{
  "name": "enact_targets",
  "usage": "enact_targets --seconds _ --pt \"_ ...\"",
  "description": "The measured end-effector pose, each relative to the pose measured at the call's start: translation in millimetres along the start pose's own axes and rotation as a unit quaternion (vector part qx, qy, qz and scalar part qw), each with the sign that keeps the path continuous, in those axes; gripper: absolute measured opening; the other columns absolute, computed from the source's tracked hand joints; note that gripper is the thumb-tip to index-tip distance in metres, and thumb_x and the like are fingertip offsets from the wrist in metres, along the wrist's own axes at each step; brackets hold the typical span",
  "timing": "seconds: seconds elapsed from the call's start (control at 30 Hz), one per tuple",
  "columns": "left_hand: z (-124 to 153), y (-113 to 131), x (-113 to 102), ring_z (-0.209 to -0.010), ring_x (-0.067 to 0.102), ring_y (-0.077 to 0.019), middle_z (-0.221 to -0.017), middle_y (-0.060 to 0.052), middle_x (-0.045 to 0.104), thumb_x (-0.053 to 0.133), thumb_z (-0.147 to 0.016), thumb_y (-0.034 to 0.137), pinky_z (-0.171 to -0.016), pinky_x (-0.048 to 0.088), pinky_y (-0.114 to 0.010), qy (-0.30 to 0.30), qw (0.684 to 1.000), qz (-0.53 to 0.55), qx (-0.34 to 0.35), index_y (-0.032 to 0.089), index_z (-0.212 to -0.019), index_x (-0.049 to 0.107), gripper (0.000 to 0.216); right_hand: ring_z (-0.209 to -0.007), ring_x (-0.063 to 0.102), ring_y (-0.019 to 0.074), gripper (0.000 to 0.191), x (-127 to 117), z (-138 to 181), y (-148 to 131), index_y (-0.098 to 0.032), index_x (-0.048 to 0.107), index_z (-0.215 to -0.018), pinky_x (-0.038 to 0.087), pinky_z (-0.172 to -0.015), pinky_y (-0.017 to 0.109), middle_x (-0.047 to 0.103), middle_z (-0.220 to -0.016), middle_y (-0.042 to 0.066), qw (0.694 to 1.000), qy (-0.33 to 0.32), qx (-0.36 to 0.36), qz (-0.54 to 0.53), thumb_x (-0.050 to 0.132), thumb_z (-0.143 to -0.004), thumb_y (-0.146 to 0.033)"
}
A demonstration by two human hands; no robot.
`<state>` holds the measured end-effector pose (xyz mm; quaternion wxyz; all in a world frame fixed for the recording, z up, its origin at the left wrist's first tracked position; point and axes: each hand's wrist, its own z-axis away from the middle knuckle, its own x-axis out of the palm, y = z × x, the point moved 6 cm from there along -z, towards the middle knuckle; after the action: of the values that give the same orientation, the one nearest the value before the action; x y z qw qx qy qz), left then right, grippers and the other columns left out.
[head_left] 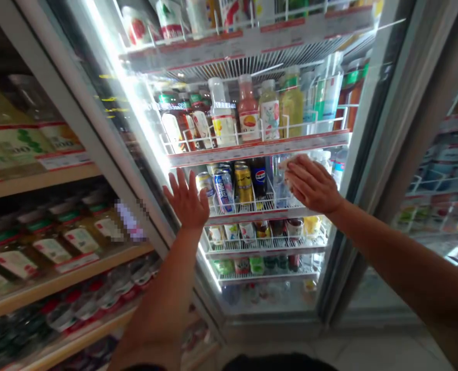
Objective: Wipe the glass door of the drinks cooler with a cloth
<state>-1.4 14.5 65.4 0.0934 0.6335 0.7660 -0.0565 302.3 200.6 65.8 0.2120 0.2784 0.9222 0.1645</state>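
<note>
A glass cooler door (252,304) with faint reflections stands before me, lit shelves of drinks behind it. My left hand (188,201) is raised at the door's left side, fingers spread and holding nothing; it looks to be resting on the glass or its frame. Toward the right side, my right hand (314,183) lies against the glass over a pale cloth (286,167), most of which is hidden under the fingers. Between the hands, a blue can (223,190), a gold can (243,184) and a dark bottle with a Pepsi label (259,178) show through the glass.
On the left are wooden shelves (70,268) of bottles with green and red caps. Juice bottles (248,111) fill a wire shelf above my hands. Another cooler door (437,170) is to the right. Pale floor (275,345) shows below.
</note>
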Motion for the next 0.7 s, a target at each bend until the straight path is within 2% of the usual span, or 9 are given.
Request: enact_targets --seconds 0.13,0.3,0.4,0.53,0.6,0.7 --pt "0.2 1.2 0.2 -0.161 0.002 -0.0278 -0.170 -0.015 0.022 0.032 -0.107 0.048 -0.129 -0.001 -0.057 -0.007 1.000 -0.019 -0.003 0.015 -0.157 0.038 0.060 -0.151 0.041 0.0243 0.048 -7.2 9.8 -19.3 -0.026 0.054 -0.147 0.040 -0.121 0.044 0.061 -0.149 0.003 0.997 0.015 -0.071 0.003 0.058 -0.100 -0.026" --pt "-0.6 1.2 0.2 -0.161 0.006 -0.0278 -0.168 -0.015 0.029 0.036 -0.104 0.047 -0.130 -0.002 -0.054 -0.017 1.000 -0.002 -0.022 0.016 -0.155 0.043 0.060 -0.153 0.036 0.0234 0.067 -17.8 0.3 -31.1 -0.023 0.033 -0.160 0.036 -0.125 0.043 0.059 -0.151 0.006 0.995 0.014 -0.093 -0.012 0.060 -0.099 -0.017" --pt "-0.5 0.6 -0.5 -0.160 0.008 -0.0265 -0.167 -0.013 0.032 0.037 -0.103 0.047 -0.130 0.000 -0.052 -0.003 1.000 0.001 -0.024 0.018 -0.154 0.046 0.059 -0.153 0.036 0.0229 0.072 -17.9 -18.9 -33.1 -0.029 0.024 -0.163 0.035 -0.126 0.045 0.055 -0.155 0.004 0.998 0.025 -0.056 -0.018 0.057 -0.100 -0.016" --pt "1.2 0.9 -2.3 -0.160 0.011 -0.0260 -0.165 -0.014 0.036 0.040 -0.103 0.045 -0.131 0.004 -0.051 0.024 1.000 -0.014 -0.007 0.018 -0.152 0.049 0.056 -0.155 0.032 0.0257 0.075 -10.0 -42.5 -42.7 -0.035 0.018 -0.164 0.036 -0.125 0.052 0.046 -0.161 0.003 0.996 0.078 0.033 -0.038 0.050 -0.101 -0.013" --pt "2.2 0.3 -2.3 -0.160 0.013 -0.0272 -0.164 -0.013 0.038 0.042 -0.103 0.044 -0.130 0.003 -0.052 0.020 1.000 -0.006 -0.008 0.019 -0.151 0.050 0.055 -0.156 0.031 0.0274 0.076 -5.1 -53.2 -50.5 -0.037 0.015 -0.164 0.037 -0.125 0.054 0.043 -0.163 0.001 0.992 0.095 0.063 -0.046 0.048 -0.101 -0.013" --pt "3.0 -0.1 -1.6 -0.160 0.014 -0.0287 -0.163 -0.013 0.039 0.042 -0.103 0.045 -0.130 0.002 -0.054 0.003 1.000 0.015 -0.017 0.020 -0.151 0.050 0.055 -0.156 0.030 0.0279 0.075 -1.1 -73.4 -61.2 -0.040 0.011 -0.164 0.035 -0.126 0.055 0.040 -0.165 -0.001 0.992 0.084 0.074 -0.059 0.044 -0.102 -0.015"
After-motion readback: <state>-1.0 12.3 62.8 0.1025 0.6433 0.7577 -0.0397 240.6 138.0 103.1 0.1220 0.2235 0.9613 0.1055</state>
